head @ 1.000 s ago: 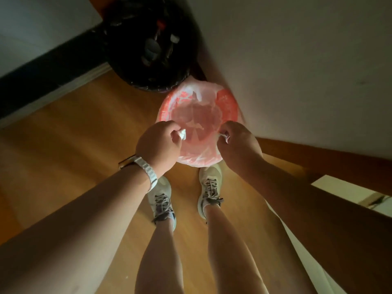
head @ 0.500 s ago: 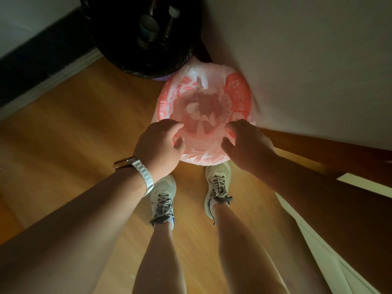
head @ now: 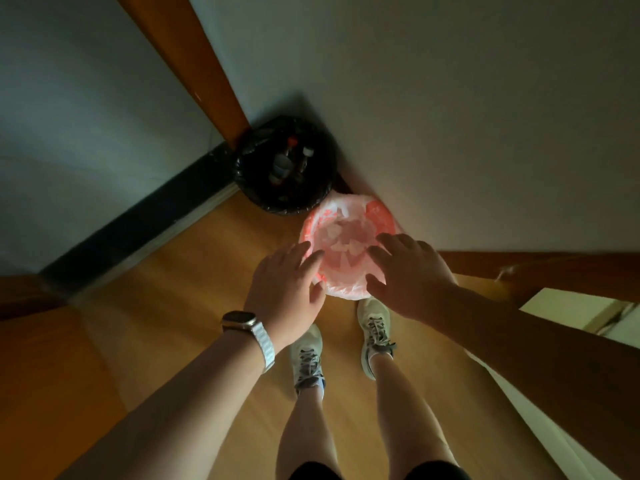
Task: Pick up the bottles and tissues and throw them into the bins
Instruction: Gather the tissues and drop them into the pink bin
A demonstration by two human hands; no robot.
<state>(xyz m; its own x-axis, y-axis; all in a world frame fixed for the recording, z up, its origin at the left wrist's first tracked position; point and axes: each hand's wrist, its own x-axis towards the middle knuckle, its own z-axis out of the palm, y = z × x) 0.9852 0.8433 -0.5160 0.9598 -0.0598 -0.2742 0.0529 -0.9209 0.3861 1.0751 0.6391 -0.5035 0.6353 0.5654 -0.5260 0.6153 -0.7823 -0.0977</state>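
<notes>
A bin lined with a pink-red bag (head: 379,213) stands on the wood floor against the wall, with white crumpled tissues (head: 343,242) inside it. Behind it sits a bin with a black bag (head: 252,188) that holds bottles (head: 284,162). My left hand (head: 285,289) hovers over the pink bin's near left rim, fingers spread, nothing in it. My right hand (head: 408,275) hovers over the near right rim, also spread and empty.
Both bins sit in a corner between a light wall and a dark baseboard (head: 138,230). An orange door frame (head: 194,60) runs up behind the black bin. My feet in pale sneakers (head: 374,327) stand just before the pink bin. A white surface (head: 568,310) lies at right.
Both hands let go of white tissue pieces over the pink bin, opened, and drew back toward me. The view has tilted up, showing more wall.
</notes>
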